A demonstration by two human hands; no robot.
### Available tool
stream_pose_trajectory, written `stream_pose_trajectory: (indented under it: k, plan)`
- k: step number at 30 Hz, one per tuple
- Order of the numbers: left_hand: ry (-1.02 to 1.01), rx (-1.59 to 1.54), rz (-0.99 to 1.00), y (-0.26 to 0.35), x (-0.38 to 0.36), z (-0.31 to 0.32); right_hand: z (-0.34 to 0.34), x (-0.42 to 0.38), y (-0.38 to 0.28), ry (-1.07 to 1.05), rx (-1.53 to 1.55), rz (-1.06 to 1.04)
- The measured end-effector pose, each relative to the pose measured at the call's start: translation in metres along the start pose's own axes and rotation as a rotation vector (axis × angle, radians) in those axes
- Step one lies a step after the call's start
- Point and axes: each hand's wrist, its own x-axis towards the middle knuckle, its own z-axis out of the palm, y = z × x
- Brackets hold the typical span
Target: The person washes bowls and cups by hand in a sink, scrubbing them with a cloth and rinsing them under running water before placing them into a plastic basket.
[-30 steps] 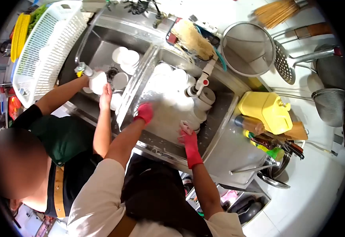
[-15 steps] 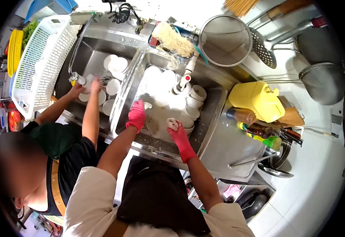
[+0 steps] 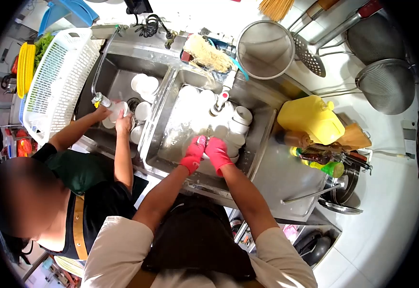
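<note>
My hands, both in pink rubber gloves, meet over the front of the right sink basin (image 3: 262,139). My left hand (image 3: 193,154) is closed, its fingertips against those of my right hand. A small pale bit shows at the fingertips, too little to name. My right hand (image 3: 217,152) is curled closed; its fingers mostly hide the pale cloth it gripped a moment earlier. Cloudy, sudsy water lies around them. White bowls (image 3: 242,115) are stacked just beyond my right hand, and more white dishes (image 3: 189,98) lie under the faucet (image 3: 223,97).
At the left basin, a co-worker's hands (image 3: 122,122) hold a white dish under a running tap (image 3: 103,101). A white basket (image 3: 58,81) stands far left. On the right are a yellow jug (image 3: 310,120), bottles (image 3: 333,169) and a hanging strainer (image 3: 265,50).
My left hand has moved right and my right hand slightly left, so they now meet. The small white piece by my left hand and the cloth in my right are now mostly hidden.
</note>
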Motion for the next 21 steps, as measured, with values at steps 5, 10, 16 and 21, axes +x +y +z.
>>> stream_pose_trajectory:
  k: [5,10,16,21]
  plan:
    - [0.014,0.031,-0.409,0.029,-0.014,0.002,0.02,0.012,0.012,-0.03,0.588,0.16]
    - [-0.089,0.159,-0.289,0.021,-0.004,-0.012,0.028,0.005,0.012,-0.279,0.688,-0.311]
    - [-0.045,-0.008,-0.373,0.021,-0.012,-0.007,0.023,0.0,0.006,0.148,0.296,0.085]
    - [-0.146,-0.082,-0.125,0.01,0.01,-0.018,0.039,0.027,0.036,-0.425,0.678,-0.463]
